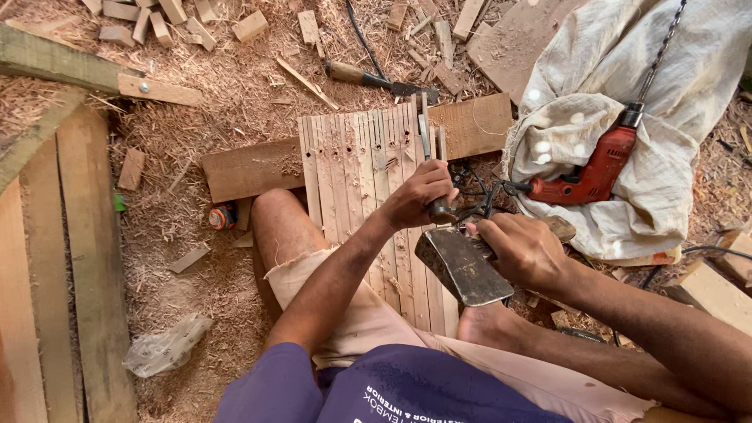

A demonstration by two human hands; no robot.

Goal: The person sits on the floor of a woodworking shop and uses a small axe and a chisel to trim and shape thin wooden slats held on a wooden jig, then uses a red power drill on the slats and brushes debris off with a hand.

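My left hand (pixel 421 193) is closed around a small tool with a dark handle (pixel 440 210), its tip resting on a row of narrow wooden slats (pixel 360 157) laid side by side over a board. My right hand (pixel 523 249) grips a hatchet close to its broad metal head (pixel 464 268), which hangs flat just beside the tool's handle. The slats carry notches and small holes near their far ends. My bare knees flank the slats.
A red electric drill (pixel 595 172) lies on a pale cloth sack (pixel 627 94) at right. A chisel (pixel 368 78) lies beyond the slats. Sawdust and wood offcuts cover the ground; long planks (pixel 70 258) lie at left, with a tape measure (pixel 223 217) and a plastic bag (pixel 166 346).
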